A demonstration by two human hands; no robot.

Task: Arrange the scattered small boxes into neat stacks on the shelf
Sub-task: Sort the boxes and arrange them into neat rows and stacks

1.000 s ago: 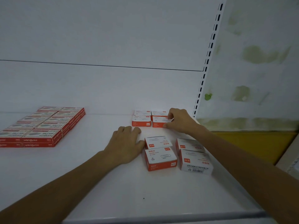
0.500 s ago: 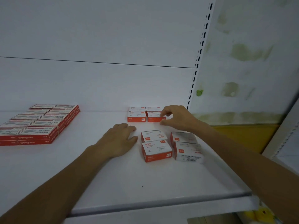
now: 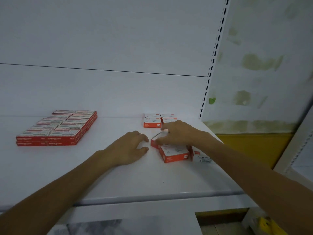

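The right hand (image 3: 179,133), centre frame, curls its fingers around a small box (image 3: 154,143), gripping it. The left hand (image 3: 130,148) lies relaxed, palm down on the shelf (image 3: 101,175), just left of that box.

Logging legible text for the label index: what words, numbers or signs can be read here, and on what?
"wengu…", ending blurred: front of red boxes.
Recycling sign: side of white box.
Other print on the small boxes: too blurred to read.
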